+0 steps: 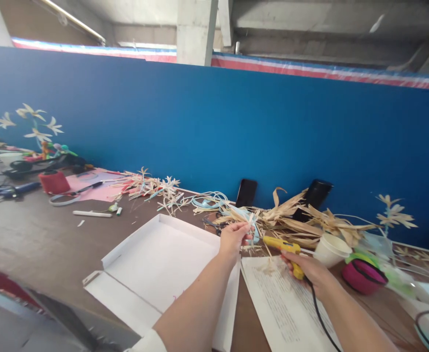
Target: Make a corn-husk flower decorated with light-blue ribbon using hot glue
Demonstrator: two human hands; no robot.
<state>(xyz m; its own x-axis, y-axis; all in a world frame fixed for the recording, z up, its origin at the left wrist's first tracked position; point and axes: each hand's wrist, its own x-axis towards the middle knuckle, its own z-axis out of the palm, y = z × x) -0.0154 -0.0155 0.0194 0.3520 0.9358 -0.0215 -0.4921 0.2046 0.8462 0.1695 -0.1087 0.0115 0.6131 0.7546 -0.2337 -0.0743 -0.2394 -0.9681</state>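
My left hand is closed in a pinch on a small pale husk flower, whose petals partly show above the fingertips. In my right hand is a yellow hot glue gun, gripped by its handle, with a black cord trailing down. Its nozzle points left toward the flower, a short gap apart. Beneath the glue gun lie printed paper sheets with a few husk bits on them. A white open box lid sits under my left forearm.
Dried corn husks heap along the blue partition, beside two dark phone-like objects, one being a black phone. A paper cup and a magenta round pouch stand right. Husk flowers and a red roll are left.
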